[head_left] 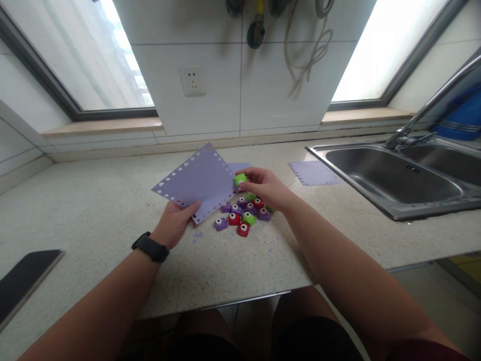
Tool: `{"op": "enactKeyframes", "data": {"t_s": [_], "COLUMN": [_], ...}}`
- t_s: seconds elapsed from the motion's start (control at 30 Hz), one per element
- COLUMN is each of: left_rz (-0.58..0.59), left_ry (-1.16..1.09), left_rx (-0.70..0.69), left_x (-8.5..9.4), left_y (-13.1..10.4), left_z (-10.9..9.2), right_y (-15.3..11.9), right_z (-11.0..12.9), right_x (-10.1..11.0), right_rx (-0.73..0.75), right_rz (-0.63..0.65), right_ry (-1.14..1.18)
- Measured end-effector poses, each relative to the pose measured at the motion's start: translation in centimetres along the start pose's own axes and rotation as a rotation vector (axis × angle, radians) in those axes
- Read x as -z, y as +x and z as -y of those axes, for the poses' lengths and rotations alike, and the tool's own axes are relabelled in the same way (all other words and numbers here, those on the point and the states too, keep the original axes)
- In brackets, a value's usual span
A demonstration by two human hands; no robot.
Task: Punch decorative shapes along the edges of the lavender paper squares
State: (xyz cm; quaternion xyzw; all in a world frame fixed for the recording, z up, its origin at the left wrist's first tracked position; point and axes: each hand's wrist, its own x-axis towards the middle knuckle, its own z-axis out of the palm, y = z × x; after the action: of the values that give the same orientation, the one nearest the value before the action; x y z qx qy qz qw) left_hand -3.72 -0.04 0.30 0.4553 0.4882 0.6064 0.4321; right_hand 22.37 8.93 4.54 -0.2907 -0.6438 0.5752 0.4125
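A purple paper sheet [203,180] with small shapes punched along its edges is raised above the counter. My left hand [175,223] grips its lower corner, thumb on top. At the sheet's right corner, my right hand [265,186] holds a green craft punch [240,180] between thumb and fingers. Just below lie several small punches, among them a purple one [220,224], a red one [243,229] and another green one [248,218]. Some are partly hidden by my right hand. Tiny purple paper scraps [198,234] are scattered on the counter.
Another punched purple sheet [314,173] lies flat beside the steel sink [391,175] at the right. Part of a further purple sheet [240,165] shows behind the raised one. A dark flat object [28,276] rests on the speckled counter [101,210] at the left.
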Motion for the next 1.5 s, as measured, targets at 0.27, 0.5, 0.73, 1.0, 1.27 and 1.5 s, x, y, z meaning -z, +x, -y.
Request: {"op": "enactKeyframes", "data": {"t_s": [0.27, 0.5, 0.73, 1.0, 1.27, 1.5], "left_rz": [0.053, 0.085, 0.065, 0.073, 0.080, 0.075], "left_ry": [0.051, -0.028, -0.048, -0.031, -0.029, -0.061], "left_rx": [0.070, 0.073, 0.075, 0.072, 0.079, 0.083], "left_x": [1.1, 0.8, 0.7, 0.8, 0.7, 0.8], "left_y": [0.4, 0.3, 0.3, 0.3, 0.3, 0.3], "left_z": [1.0, 0.6, 0.5, 0.6, 0.5, 0.6], "right_y": [-0.2, -0.2, -0.3, -0.3, -0.3, -0.2], "right_z": [0.2, -0.3, -0.2, -0.3, -0.2, -1.0], "right_x": [0.0, 0.2, 0.1, 0.1, 0.0, 0.0], "right_rx": [-0.023, -0.029, -0.036, -0.035, -0.033, -0.003], "right_rz": [0.027, 0.066, 0.089, 0.074, 0.055, 0.046], "right_ry": [-0.078, -0.078, -0.070, -0.091, -0.123, -0.134]}}
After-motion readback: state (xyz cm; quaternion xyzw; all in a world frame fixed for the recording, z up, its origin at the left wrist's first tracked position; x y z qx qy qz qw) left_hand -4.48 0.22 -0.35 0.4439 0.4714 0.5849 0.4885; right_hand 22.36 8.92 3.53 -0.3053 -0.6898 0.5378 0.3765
